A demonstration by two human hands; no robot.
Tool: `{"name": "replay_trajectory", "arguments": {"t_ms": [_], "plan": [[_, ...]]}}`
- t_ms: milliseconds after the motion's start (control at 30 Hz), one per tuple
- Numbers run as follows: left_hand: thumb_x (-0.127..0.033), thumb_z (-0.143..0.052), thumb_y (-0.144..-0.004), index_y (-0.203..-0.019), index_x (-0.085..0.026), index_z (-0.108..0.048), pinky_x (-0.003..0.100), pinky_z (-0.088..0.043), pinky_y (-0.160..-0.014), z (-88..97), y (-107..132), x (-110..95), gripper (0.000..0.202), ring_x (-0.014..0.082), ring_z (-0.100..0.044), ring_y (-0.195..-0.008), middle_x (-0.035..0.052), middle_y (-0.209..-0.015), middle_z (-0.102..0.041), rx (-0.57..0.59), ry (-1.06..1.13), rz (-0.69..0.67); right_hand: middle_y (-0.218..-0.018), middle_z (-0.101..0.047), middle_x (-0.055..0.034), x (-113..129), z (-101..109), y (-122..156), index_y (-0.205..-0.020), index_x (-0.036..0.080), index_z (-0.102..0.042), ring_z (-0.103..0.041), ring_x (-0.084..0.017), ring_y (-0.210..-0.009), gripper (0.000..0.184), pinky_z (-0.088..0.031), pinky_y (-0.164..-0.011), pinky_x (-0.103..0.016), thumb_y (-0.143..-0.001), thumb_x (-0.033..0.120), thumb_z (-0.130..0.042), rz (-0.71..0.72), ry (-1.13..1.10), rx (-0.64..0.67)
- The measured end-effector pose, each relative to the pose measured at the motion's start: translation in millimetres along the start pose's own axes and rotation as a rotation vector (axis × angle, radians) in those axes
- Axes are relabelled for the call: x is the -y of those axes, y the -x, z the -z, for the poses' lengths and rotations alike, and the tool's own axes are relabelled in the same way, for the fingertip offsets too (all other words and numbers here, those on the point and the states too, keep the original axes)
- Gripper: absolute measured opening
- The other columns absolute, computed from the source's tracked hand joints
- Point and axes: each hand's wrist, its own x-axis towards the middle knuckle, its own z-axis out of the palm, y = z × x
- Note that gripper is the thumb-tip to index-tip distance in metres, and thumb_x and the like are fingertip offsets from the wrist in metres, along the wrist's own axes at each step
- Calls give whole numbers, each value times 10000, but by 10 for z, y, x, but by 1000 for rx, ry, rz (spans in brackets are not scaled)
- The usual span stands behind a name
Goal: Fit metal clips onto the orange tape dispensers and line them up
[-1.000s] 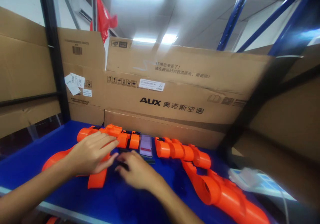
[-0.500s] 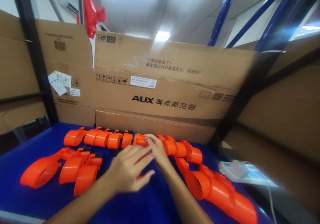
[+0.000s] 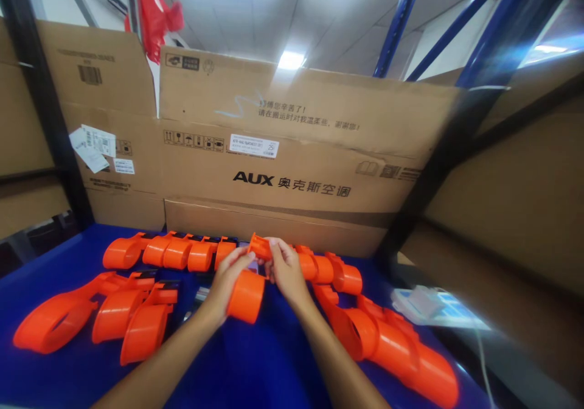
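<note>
Both hands are closed on one orange plastic part with a wide ring (image 3: 246,296) and a narrower clip end, raised over the blue table (image 3: 255,366). My left hand (image 3: 223,284) grips it from the left, its fingers reaching up beside the clip end. My right hand (image 3: 285,269) pinches the clip end from the right; some of its fingertips are hidden. To the left of my left hand lies a small silvery object (image 3: 201,295), too blurred to name. Just behind the hands, a pale purplish item is partly covered.
Similar orange ring parts (image 3: 177,254) with dark pieces at their ends line the back left, and others (image 3: 130,314) lie nearer. More orange parts (image 3: 396,348) lie at right. A cardboard wall (image 3: 292,178) closes the back. A white-blue tray-like item (image 3: 438,308) with a cable sits at right.
The orange part has been lifted and turned, so its ring now shows below my hands. My left hand has gone from loosely spread fingers to gripping it. The view has shifted slightly.
</note>
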Motion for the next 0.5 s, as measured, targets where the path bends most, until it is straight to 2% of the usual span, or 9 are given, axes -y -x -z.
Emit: {"name": "replay_trajectory", "arguments": {"t_ms": [67, 133, 233, 367, 500], "plan": [[-436, -814, -675, -879, -178, -696, 222, -439, -515, 120, -46, -41, 349, 116, -595, -513, -6, -702, -697, -85, 25, -44, -699, -646, 0, -23, 28, 28, -1100, 205, -618, -503, -125, -465, 461, -378, -418, -223, -943, 594, -428, 57, 123, 36], [-435, -810, -671, -850, -182, -676, 222, -448, -524, 251, -86, -92, 337, 108, -592, -516, -14, -717, -691, -150, 47, -99, -764, -665, -18, -26, 54, 82, -1101, 205, -641, -565, -151, -590, 383, -454, -538, -255, -979, 502, -432, 154, 315, 111], [-424, -806, -675, -845, -186, -672, 218, -460, -539, 405, -126, -147, 321, 108, -599, -541, -21, -717, -684, -216, 53, -161, -909, -673, -51, 6, 56, 184, -1054, 217, -695, -594, -193, -831, 211, -481, -776, -325, -965, 303, -525, 313, 639, 339], [-427, -779, -712, -766, -175, -670, 221, -474, -563, 478, -138, -165, 279, 114, -608, -558, -15, -684, -670, -197, 43, -175, -1040, -600, -68, 63, 18, 278, -1104, 260, -712, -521, -222, -988, 249, -425, -889, -364, -920, 166, -572, 405, 927, 599], [-429, -769, -726, -754, -174, -663, 222, -473, -558, 483, -136, -162, 277, 105, -587, -531, -14, -676, -663, -140, 65, -155, -1070, -530, -63, 65, 25, 321, -1181, 302, -703, -466, -229, -1021, 336, -389, -904, -368, -908, 145, -584, 423, 1039, 712]]}}
